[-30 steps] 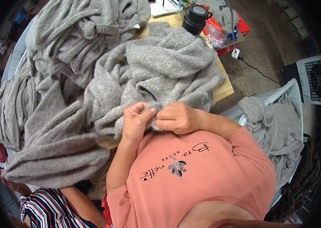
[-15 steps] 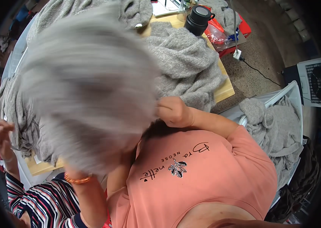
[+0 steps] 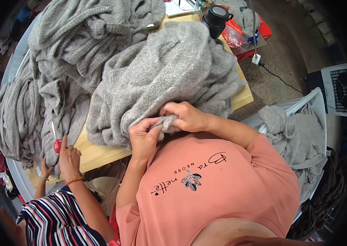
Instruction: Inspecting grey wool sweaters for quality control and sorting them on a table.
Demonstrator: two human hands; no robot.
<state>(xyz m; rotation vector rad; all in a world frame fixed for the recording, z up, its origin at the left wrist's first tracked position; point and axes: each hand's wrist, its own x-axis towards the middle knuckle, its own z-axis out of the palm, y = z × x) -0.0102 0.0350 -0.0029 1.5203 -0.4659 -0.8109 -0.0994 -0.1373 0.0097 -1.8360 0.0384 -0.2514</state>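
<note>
A grey knitted garment [image 3: 153, 78], probably a sweater, lies bunched on the wooden table in front of me. My left hand [image 3: 144, 141] pinches its near edge between thumb and fingers. Just to the right, my right hand [image 3: 190, 117] is closed on the same edge, and a short gathered stretch of knit [image 3: 167, 123] shows between the two hands. Folds hide how far the garment spreads underneath and whether its far part is a separate piece.
At my left, a co-worker's hand [image 3: 71, 160] is by red-handled scissors [image 3: 58, 144] on a grey knit pile [image 3: 15, 119]. More knits [image 3: 83, 37] lie behind. A black flask [image 3: 215, 20] stands at the table's [image 3: 103, 153] far right. A white bin [image 3: 320, 100] holds knitwear.
The garment, a blur in the air at left, now rests on the table before me. My left hand has come into sight on its edge. The co-worker's hands have moved to the left pile.
</note>
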